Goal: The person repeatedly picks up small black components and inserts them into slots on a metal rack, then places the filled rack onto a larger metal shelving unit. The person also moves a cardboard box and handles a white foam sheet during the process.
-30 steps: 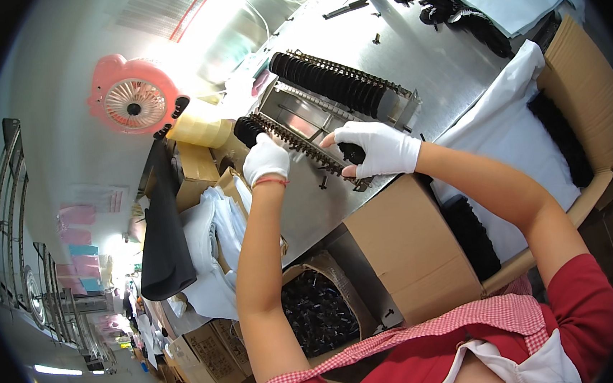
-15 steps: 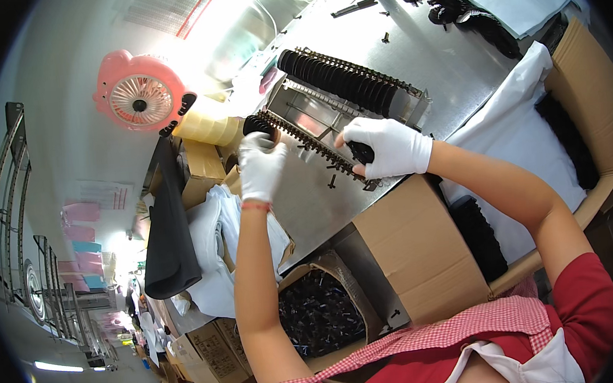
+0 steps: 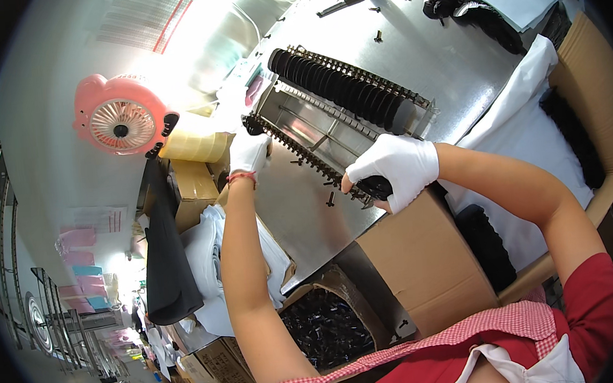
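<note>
A metal rack (image 3: 330,128) lies across the steel worktop, its far side filled with a row of black rounded discs (image 3: 338,84). The toothed rail (image 3: 303,151) forms its near side. My left hand (image 3: 248,153), in a white glove with bare fingertips, is closed at that rail's left end, where a small black disc (image 3: 252,126) shows at the fingers; the fingertips are partly hidden. Near the rail's right end, my gloved right hand (image 3: 398,170) wraps round a stack of black discs (image 3: 374,185). Thumb and fingers there are curled, the palm hidden.
Small dark clips (image 3: 330,199) lie in front of the rack. A cardboard box of black parts (image 3: 326,327) stands below, beside a brown carton flap (image 3: 427,254). White sheeting (image 3: 512,154) covers the right side. A pink fan (image 3: 122,119) is at the left.
My left hand has shifted slightly left and down, and fewer black discs show at its fingers. My right hand has dropped a little, still holding its stack. The whole view has tilted somewhat.
</note>
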`<control>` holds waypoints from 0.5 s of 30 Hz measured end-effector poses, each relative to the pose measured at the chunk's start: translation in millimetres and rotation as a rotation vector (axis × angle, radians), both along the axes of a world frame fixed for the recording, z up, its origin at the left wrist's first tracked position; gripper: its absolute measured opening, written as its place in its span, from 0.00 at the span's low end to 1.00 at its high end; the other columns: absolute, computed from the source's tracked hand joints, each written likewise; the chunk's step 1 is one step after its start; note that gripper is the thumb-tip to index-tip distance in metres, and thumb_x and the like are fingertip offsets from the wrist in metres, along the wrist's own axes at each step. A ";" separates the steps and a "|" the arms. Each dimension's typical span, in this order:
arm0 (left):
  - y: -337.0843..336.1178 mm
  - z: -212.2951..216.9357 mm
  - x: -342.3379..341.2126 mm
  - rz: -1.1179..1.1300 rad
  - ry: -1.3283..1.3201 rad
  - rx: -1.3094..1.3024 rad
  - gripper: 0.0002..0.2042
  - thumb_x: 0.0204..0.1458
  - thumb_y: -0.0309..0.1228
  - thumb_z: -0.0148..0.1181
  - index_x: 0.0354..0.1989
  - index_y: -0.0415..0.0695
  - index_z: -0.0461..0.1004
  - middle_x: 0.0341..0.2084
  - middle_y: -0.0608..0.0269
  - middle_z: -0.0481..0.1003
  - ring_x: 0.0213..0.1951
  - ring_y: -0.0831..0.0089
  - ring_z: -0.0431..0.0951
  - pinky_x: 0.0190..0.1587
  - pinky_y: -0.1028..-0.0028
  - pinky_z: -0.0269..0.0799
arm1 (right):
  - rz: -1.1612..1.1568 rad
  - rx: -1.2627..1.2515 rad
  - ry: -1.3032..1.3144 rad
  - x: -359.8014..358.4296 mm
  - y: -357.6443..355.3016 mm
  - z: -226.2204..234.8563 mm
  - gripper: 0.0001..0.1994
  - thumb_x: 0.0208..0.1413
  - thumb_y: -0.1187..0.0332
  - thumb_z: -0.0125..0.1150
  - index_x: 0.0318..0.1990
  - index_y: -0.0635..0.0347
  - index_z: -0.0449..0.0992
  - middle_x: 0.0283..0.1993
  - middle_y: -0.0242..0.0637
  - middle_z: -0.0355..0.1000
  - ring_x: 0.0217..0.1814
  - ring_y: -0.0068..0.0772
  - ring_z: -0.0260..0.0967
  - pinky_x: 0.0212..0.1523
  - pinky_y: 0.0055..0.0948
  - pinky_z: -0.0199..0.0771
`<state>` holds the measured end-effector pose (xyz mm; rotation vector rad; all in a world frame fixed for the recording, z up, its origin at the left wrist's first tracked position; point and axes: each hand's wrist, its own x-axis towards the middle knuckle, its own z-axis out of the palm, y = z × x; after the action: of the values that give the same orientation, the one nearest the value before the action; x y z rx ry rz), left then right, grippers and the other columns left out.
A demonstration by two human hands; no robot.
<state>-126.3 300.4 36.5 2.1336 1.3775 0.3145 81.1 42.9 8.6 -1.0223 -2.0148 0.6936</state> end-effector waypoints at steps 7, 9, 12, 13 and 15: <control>49.8 -30.6 2.6 -0.070 0.193 0.561 0.34 0.46 0.22 0.55 0.67 0.46 0.58 0.37 0.44 0.77 0.32 0.53 0.80 0.32 0.61 0.77 | -0.054 0.030 0.025 -10.1 6.9 -4.3 0.18 0.36 0.68 0.67 0.40 0.53 0.76 0.35 0.36 0.77 0.36 0.43 0.77 0.38 0.35 0.78; 35.8 -12.9 24.3 0.060 0.395 0.511 0.27 0.52 0.29 0.55 0.63 0.46 0.63 0.44 0.41 0.76 0.42 0.45 0.78 0.45 0.56 0.74 | -0.143 0.038 0.035 -9.0 8.1 -8.8 0.18 0.36 0.67 0.68 0.40 0.53 0.76 0.35 0.37 0.77 0.36 0.43 0.77 0.38 0.35 0.78; 31.7 10.3 -9.9 0.210 0.600 0.524 0.18 0.55 0.35 0.47 0.48 0.44 0.78 0.42 0.45 0.80 0.46 0.46 0.80 0.50 0.54 0.75 | -0.162 0.035 0.120 -14.6 8.9 -7.7 0.20 0.39 0.68 0.69 0.44 0.55 0.76 0.40 0.39 0.77 0.42 0.43 0.76 0.46 0.34 0.77; 26.9 14.9 -25.6 0.213 0.566 0.600 0.18 0.55 0.36 0.46 0.48 0.43 0.77 0.38 0.44 0.80 0.42 0.44 0.81 0.47 0.53 0.76 | -0.185 0.071 0.180 -17.7 10.7 -12.1 0.20 0.40 0.69 0.69 0.45 0.55 0.75 0.42 0.40 0.77 0.44 0.43 0.76 0.48 0.34 0.77; 1.7 23.2 -23.2 0.240 0.354 0.563 0.16 0.55 0.35 0.48 0.46 0.42 0.76 0.35 0.40 0.80 0.37 0.43 0.81 0.43 0.52 0.76 | -0.255 0.104 0.315 -23.0 13.8 -18.2 0.22 0.44 0.63 0.69 0.49 0.54 0.74 0.45 0.41 0.75 0.51 0.46 0.73 0.56 0.35 0.73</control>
<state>-149.5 302.1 59.7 2.5654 1.9356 0.4801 58.1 56.7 -9.6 -1.0164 -1.5990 0.5669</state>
